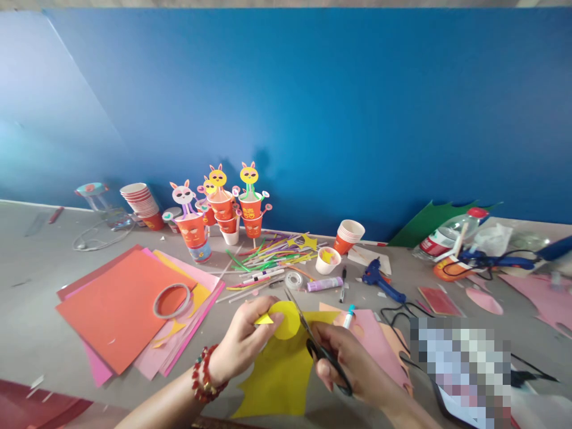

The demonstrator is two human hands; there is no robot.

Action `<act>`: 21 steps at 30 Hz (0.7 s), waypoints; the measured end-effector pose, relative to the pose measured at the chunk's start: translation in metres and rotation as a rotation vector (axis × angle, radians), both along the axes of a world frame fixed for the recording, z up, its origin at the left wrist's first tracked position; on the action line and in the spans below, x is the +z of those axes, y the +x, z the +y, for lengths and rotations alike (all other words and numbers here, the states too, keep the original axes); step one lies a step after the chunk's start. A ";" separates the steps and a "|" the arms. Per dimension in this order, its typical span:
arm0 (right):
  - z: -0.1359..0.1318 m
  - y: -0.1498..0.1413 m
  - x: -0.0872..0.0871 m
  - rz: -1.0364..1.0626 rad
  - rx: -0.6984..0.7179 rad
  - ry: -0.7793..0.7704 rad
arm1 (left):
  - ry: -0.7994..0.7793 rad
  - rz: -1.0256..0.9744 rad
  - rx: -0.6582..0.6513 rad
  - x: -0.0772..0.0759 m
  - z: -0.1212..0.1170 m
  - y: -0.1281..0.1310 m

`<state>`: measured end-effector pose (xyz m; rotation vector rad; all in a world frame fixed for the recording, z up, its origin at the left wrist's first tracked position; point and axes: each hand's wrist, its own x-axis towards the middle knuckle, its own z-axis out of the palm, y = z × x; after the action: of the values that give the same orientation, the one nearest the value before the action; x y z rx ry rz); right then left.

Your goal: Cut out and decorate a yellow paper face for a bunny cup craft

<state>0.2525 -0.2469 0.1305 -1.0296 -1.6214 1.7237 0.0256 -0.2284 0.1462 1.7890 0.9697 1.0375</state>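
Round yellow paper disc (288, 322), pinched at its rim

The left hand (243, 333) pinches it above the jagged-edged yellow paper sheet (281, 381); the right hand (346, 348) grips black-handled metal scissors (331, 361) by its far edge; it looks light, thin, easily creased; best held flat by the rim.

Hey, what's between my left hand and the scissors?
In the head view, a round yellow paper piece, pinched in your left hand, beside the scissors; a larger yellow sheet shows below.
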 end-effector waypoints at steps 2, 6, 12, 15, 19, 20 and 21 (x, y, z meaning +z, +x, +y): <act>0.000 0.000 0.001 -0.022 -0.006 -0.011 | 0.005 0.008 -0.001 0.001 0.000 0.000; -0.001 0.000 0.004 -0.032 -0.012 -0.024 | 0.015 0.004 -0.006 0.003 0.001 -0.001; 0.000 0.001 0.010 -0.055 -0.016 -0.017 | 0.015 0.003 -0.030 0.005 0.002 -0.003; 0.000 0.002 0.009 -0.057 -0.019 -0.036 | 0.020 0.002 -0.041 0.005 0.003 -0.003; -0.001 0.003 0.004 -0.035 -0.029 -0.054 | 0.011 0.001 -0.055 0.005 0.005 -0.002; -0.001 0.003 0.003 -0.033 -0.033 -0.055 | 0.007 0.001 -0.055 0.005 0.005 -0.002; -0.001 0.003 0.002 -0.034 -0.040 -0.054 | 0.005 0.000 -0.057 0.005 0.005 -0.003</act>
<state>0.2558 -0.2478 0.1325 -1.1142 -1.5724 1.7411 0.0230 -0.2233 0.1509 1.8101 0.9125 1.0049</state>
